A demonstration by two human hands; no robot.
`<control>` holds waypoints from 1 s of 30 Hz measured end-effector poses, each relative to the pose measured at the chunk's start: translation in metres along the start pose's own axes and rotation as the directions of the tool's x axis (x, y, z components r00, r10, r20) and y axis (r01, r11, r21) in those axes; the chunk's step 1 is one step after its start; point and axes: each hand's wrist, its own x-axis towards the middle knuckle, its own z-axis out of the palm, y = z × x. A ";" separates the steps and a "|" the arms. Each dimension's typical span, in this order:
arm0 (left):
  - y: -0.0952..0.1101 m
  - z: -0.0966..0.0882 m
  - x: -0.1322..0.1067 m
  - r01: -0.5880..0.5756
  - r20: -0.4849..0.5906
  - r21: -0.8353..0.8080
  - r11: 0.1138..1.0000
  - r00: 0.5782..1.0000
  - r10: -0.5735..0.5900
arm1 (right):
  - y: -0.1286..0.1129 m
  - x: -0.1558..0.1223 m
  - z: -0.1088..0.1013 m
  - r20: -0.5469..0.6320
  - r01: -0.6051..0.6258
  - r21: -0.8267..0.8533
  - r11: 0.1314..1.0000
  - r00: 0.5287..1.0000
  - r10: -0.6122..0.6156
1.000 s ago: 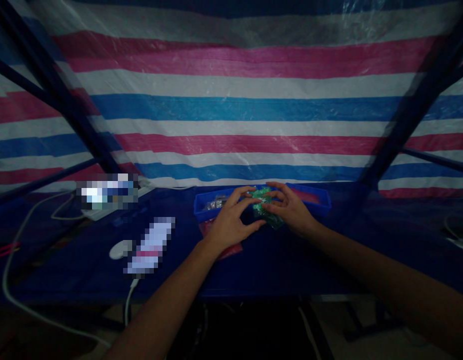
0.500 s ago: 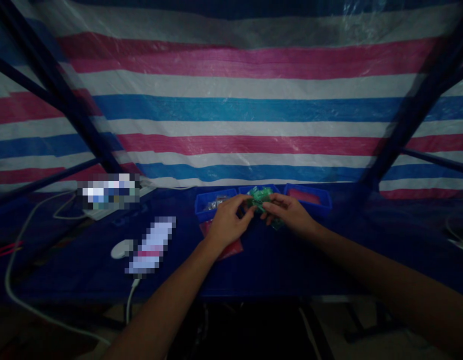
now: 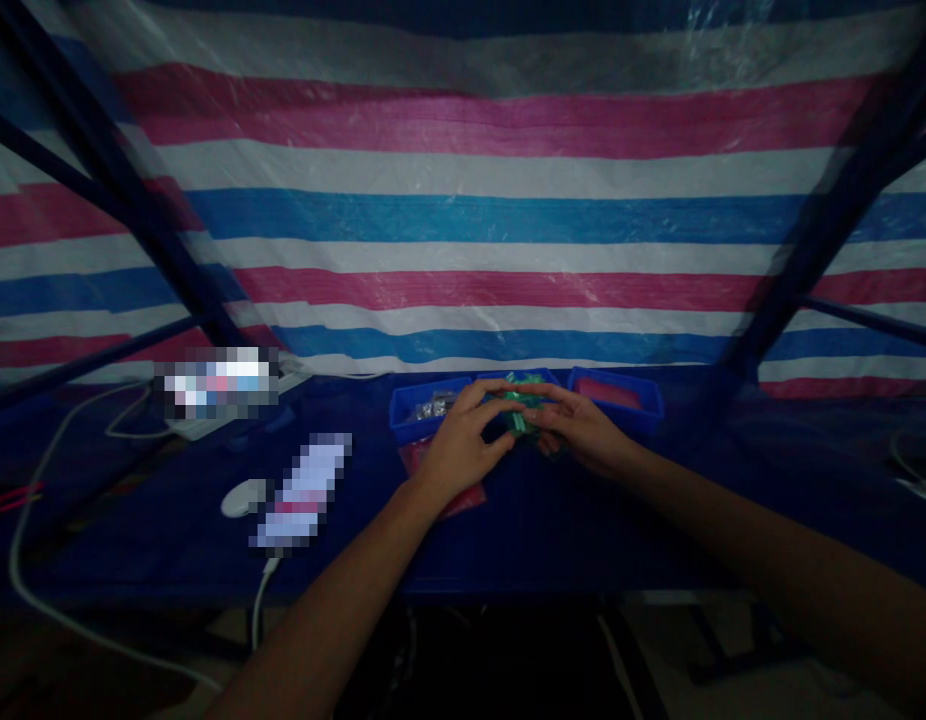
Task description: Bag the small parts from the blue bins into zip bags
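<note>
My left hand (image 3: 463, 445) and my right hand (image 3: 579, 428) meet over a green plastic bag (image 3: 520, 412) just in front of the blue trays. Fingers of both hands curl around the bag and pinch it. The left blue tray (image 3: 407, 410) holds small silvery parts. The middle blue tray (image 3: 519, 378) is mostly hidden behind the bag and my fingers. The right blue tray (image 3: 643, 408) holds something red. A red bag (image 3: 463, 495) lies flat on the dark blue table under my left wrist.
A striped pink, white and blue tarp (image 3: 463, 210) hangs behind the table. Dark blue frame bars (image 3: 110, 180) slant at both sides. A white round object (image 3: 242, 497) and white cables (image 3: 28, 560) lie at the left. Two blurred patches cover items there.
My hands have drawn closer together on the green bag, which now shows less between the fingers. My left fingers went from spread to curled over it.
</note>
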 end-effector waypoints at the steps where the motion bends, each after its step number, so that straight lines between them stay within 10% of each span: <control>1: -0.001 0.000 0.000 -0.001 -0.006 -0.001 1.000 1.000 0.001 | 0.000 0.000 0.001 0.007 -0.014 0.006 1.000 1.000 0.014; 13: 0.006 -0.005 0.004 0.109 -0.091 0.023 0.994 0.990 -0.106 | 0.002 -0.001 -0.002 -0.030 -0.009 -0.224 0.974 1.000 0.002; 24: 0.002 -0.002 0.001 -0.066 -0.026 0.062 0.996 0.997 0.068 | -0.006 0.000 0.002 0.004 -0.143 0.120 0.982 0.990 0.144; 30: 0.002 -0.005 0.002 0.055 -0.104 0.075 0.996 0.993 -0.047 | -0.006 0.002 0.002 -0.140 -0.100 0.106 0.989 0.983 0.115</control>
